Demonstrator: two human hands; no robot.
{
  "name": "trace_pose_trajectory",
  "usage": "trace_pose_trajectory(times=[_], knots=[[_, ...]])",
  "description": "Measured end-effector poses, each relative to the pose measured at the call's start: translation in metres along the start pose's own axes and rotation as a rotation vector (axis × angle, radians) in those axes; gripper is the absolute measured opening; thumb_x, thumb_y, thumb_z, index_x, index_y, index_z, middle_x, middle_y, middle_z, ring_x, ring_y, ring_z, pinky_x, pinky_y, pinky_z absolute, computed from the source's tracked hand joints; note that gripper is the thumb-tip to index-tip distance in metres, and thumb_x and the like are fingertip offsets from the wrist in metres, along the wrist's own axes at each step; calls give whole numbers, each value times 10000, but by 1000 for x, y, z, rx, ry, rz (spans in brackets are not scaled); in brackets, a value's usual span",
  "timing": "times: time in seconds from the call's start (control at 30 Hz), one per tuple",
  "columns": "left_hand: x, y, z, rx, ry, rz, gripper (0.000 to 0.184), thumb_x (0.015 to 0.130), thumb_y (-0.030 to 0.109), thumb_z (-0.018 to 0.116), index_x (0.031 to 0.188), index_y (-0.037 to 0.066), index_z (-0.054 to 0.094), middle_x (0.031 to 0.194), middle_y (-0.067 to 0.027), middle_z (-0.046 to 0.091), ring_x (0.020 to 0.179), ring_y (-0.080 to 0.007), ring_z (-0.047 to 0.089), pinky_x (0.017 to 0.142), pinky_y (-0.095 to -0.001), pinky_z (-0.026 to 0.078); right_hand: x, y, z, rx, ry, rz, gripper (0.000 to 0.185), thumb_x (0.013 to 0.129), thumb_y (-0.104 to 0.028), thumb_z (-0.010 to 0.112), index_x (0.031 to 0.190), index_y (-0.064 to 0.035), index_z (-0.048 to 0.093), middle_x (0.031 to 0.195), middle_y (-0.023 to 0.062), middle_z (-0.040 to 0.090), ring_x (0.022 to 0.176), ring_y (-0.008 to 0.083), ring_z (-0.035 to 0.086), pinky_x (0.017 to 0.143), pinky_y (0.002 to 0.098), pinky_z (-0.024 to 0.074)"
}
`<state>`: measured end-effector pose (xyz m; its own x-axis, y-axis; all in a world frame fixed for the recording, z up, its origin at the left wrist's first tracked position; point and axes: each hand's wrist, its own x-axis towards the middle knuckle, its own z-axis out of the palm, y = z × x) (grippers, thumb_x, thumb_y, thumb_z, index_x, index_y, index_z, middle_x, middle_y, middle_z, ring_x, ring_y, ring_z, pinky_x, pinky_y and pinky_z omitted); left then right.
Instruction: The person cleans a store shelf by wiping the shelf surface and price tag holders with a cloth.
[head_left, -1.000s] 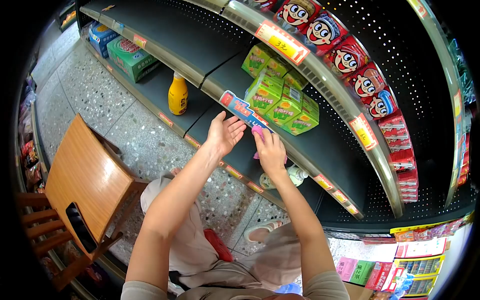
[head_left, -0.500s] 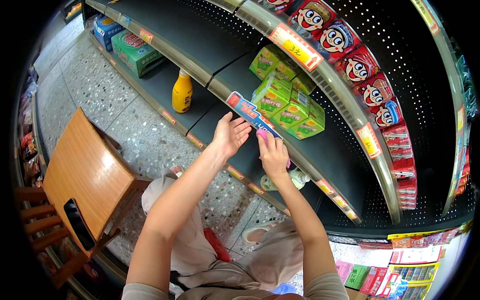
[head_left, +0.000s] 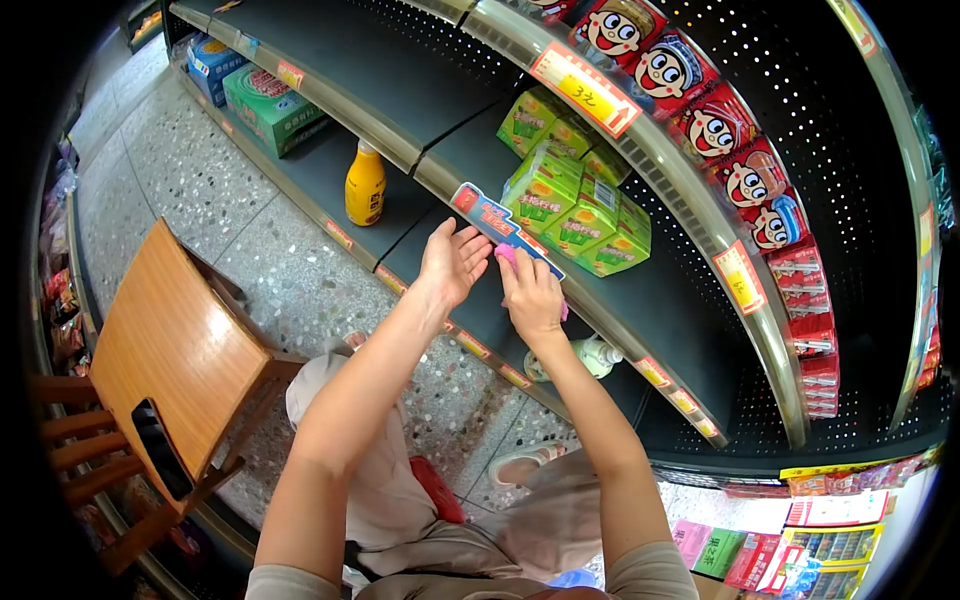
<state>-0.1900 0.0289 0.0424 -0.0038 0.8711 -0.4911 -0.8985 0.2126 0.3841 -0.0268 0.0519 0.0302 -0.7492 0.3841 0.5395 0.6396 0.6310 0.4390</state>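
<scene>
A pink cloth (head_left: 507, 254) is gripped in my right hand (head_left: 533, 300), pressed against the blue and red promotional label (head_left: 505, 227) on the shelf edge. Close beside it, my left hand (head_left: 454, 265) is palm up with its fingers stretched out, holding nothing, near the lower part of that label. Behind the label, green drink packs (head_left: 575, 205) stand in a cluster on the shelf. Below my right forearm lies a pale bottle (head_left: 597, 356) with a white cap, partly hidden by the arm.
A yellow bottle (head_left: 365, 185) stands on the lower shelf, with a green box (head_left: 270, 107) and a blue box (head_left: 212, 66) farther left. Red snack packs (head_left: 715, 130) line the upper shelf. A wooden chair (head_left: 175, 340) at left carries a black phone (head_left: 160, 448).
My right hand has slid left and slightly up along the label with the pink cloth, closer to my left hand. My left hand has shifted slightly left and stays spread.
</scene>
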Motion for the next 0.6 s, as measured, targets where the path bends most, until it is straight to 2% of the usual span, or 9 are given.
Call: trace_pose_trajectory(times=[0.1,0.13,0.17,0.27,0.47,0.6], knots=[[6,1,-3,-18,15,25,654,991,498,267,1432,24,358,1424,-130,441,1263,-221,442,1066,-356,300,-12,6,-8,11,-50,20,373,758,-158,602,1126,-159,664,1104,32,582,891,194,552,688,302,480],[9,2,-5,-28,19,31,652,991,497,267,1430,24,362,1420,-129,446,1256,-221,448,1063,-355,304,-14,10,-12,11,-17,11,304,793,-167,597,1087,-146,672,1069,20,583,825,186,535,637,290,447],[12,2,-8,-39,23,37,651,992,497,267,1427,24,365,1417,-128,451,1248,-221,454,1059,-355,309,-19,13,-15,6,-17,20,307,794,-166,596,1091,-150,670,1075,22,582,831,189,536,646,292,453],[11,7,-7,-73,53,38,579,992,472,304,1338,33,457,1261,-93,570,1110,-192,542,928,-331,409,-37,21,-22,-12,-41,55,314,800,-157,592,1107,-165,662,1098,33,576,866,211,542,688,305,479],[11,10,-8,-129,0,10,567,994,457,309,1319,22,470,1252,-98,575,1104,-201,555,925,-333,427,-37,20,-14,24,1,102,328,801,-147,588,1121,-150,658,1122,49,581,874,230,552,687,331,495],[6,12,-6,-131,-16,-1,612,993,488,285,1346,13,441,1288,-101,538,1166,-195,497,1000,-338,360,-15,12,-11,57,29,132,352,796,-124,587,1143,-131,648,1128,66,580,880,238,557,692,327,501]])
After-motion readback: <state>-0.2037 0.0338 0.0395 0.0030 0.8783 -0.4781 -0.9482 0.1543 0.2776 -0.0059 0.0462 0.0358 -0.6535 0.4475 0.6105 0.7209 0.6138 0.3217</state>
